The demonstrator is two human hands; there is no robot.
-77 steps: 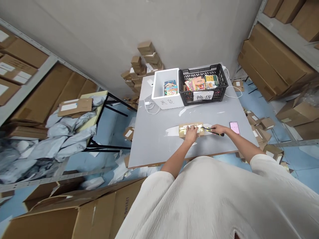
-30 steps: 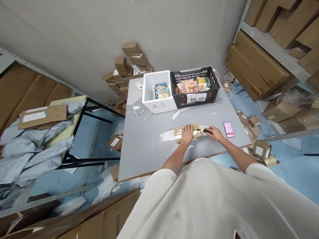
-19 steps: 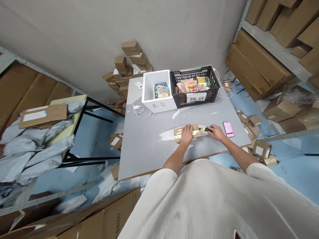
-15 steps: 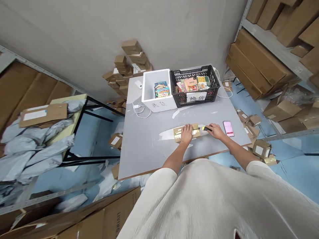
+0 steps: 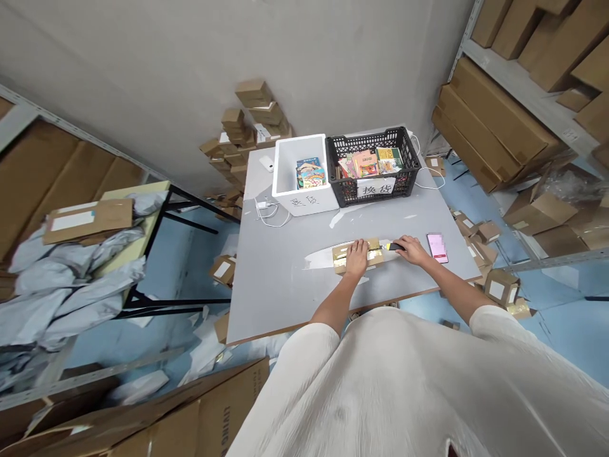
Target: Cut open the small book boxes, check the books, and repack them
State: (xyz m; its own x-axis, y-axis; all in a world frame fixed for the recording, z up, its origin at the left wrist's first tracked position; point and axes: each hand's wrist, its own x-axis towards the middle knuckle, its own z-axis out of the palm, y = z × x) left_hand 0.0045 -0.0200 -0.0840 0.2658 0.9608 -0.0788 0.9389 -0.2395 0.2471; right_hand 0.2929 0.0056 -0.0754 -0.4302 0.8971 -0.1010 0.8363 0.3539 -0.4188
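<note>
My left hand lies flat on top of a small cardboard package, pressing it to the table. Shiny tape runs along the package's upper face. In my right hand is a yellow and black utility knife, gripped by its handle and pointing left. The blade end is at the package's right side; whether it touches the cardboard is too small to tell. A phone with a pink screen lies just right of my right hand.
Behind the package stand a white foam box and a black plastic crate, both holding books. Cables lie on the grey table. Stacked cartons lean by the wall; grey mailing bags fill a side table at left.
The view has shifted very slightly. My left hand stays on the package, and the knife in my right hand keeps nearly the same place.
</note>
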